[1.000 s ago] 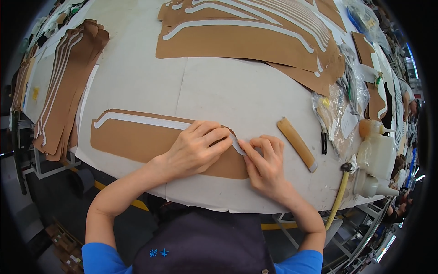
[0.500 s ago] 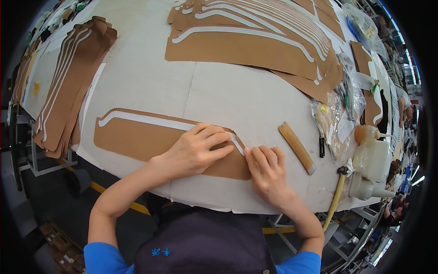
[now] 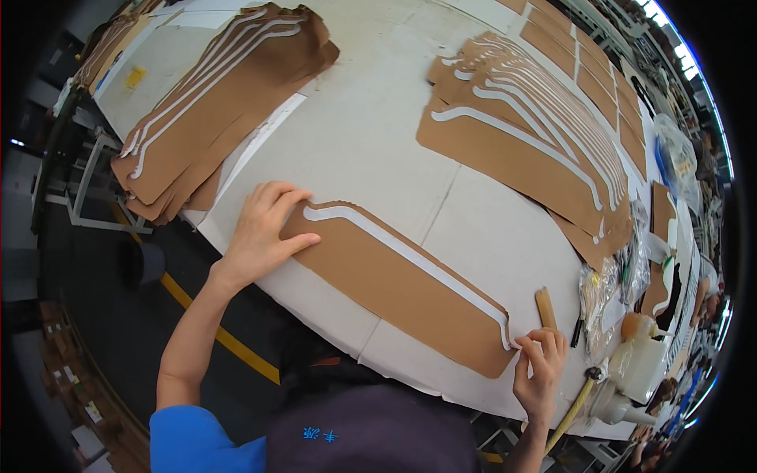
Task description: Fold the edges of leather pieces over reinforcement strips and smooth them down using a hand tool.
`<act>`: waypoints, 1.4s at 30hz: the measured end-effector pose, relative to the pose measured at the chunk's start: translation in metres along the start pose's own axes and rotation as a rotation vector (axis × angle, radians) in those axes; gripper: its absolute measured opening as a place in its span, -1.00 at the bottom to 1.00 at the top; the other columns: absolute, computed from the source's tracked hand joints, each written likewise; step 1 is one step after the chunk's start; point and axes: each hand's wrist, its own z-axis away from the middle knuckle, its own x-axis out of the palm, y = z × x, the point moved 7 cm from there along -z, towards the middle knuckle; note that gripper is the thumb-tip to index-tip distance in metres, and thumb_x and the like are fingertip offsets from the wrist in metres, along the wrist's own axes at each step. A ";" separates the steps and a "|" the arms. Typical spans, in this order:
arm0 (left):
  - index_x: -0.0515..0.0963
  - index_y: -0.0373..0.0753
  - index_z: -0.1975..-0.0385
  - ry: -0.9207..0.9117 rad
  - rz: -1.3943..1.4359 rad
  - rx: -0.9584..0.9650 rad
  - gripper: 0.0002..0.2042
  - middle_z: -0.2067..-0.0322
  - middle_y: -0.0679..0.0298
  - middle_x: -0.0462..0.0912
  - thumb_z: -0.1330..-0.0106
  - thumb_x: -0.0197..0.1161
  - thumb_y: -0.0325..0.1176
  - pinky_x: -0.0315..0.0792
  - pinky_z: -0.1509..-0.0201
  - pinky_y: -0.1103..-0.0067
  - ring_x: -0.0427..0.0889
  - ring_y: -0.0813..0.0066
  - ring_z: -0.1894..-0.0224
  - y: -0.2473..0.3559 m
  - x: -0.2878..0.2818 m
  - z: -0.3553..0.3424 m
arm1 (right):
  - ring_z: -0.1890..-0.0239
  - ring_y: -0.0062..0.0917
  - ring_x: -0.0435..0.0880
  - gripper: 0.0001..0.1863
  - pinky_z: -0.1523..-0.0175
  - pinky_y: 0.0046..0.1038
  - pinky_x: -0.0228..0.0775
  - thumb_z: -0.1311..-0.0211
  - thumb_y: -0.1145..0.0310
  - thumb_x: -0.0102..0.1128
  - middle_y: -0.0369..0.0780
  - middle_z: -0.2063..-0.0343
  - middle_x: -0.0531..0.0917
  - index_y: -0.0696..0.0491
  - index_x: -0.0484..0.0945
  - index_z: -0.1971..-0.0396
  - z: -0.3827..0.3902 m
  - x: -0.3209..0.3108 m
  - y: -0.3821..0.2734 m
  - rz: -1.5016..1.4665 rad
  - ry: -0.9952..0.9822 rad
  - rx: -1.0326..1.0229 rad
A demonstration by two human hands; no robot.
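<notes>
A long brown flat panel (image 3: pixel 394 292) lies slantwise on the table in front of me, a white strip (image 3: pixel 430 272) running along its far edge and bending down at the right end. My left hand (image 3: pixel 264 232) is at the panel's left end, thumb resting on its surface and fingers stretched apart from the thumb at the far corner. At the right end my right hand (image 3: pixel 540 363) is closed in a pinch at the panel's edge, beside the end of the strip. What exactly the right fingertips hold is partly hidden. A flat tan bar (image 3: pixel 546 309) lies just beyond that hand.
Similar brown panels with white strips lie in an overlapping stack (image 3: pixel 229 102) at far left and a fanned pile (image 3: pixel 512 150) at far right. A white plastic bottle (image 3: pixel 639 366), clear plastic bags (image 3: pixel 603 296) and a yellow hose (image 3: pixel 569 416) are at right.
My left hand has moved from the strip's right part to the panel's left end. The right hand stays at the right end. The whole view has turned, so the panel appears more slanted.
</notes>
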 end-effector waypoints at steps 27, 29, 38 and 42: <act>0.71 -0.38 0.03 0.460 -0.167 0.216 -0.62 -0.01 0.20 0.69 -0.11 0.54 -0.48 0.58 -0.02 0.36 0.66 0.23 -0.03 0.017 0.012 0.041 | 0.01 -0.37 0.48 -0.89 -0.15 -0.30 0.20 -0.21 0.51 0.33 -0.32 0.24 0.66 0.04 0.78 0.30 -0.245 0.157 -0.190 -0.607 -0.201 -0.361; 0.71 -0.38 0.03 0.461 -0.170 0.213 -0.61 -0.01 0.20 0.69 -0.10 0.53 -0.48 0.57 -0.03 0.35 0.65 0.23 -0.04 0.016 0.013 0.042 | 0.01 -0.40 0.47 -0.89 -0.19 -0.33 0.20 -0.22 0.51 0.37 -0.33 0.24 0.65 0.04 0.78 0.28 -0.244 0.157 -0.191 -0.590 -0.223 -0.338; 0.71 -0.38 -0.02 0.432 -0.193 0.179 -0.59 -0.05 0.20 0.68 -0.14 0.52 -0.44 0.52 -0.10 0.34 0.62 0.23 -0.07 0.016 0.013 0.040 | 0.03 -0.40 0.46 -0.88 -0.20 -0.31 0.18 -0.21 0.53 0.40 -0.35 0.25 0.65 0.02 0.79 0.28 -0.245 0.161 -0.192 -0.590 -0.229 -0.269; 0.70 -0.37 -0.05 0.401 -0.201 0.169 -0.57 -0.06 0.21 0.68 -0.14 0.51 -0.44 0.50 -0.13 0.33 0.61 0.22 -0.09 0.014 0.014 0.039 | 0.07 -0.40 0.46 -0.86 -0.11 -0.31 0.16 -0.22 0.55 0.39 -0.36 0.27 0.64 -0.02 0.81 0.30 -0.244 0.161 -0.191 -0.633 -0.202 -0.300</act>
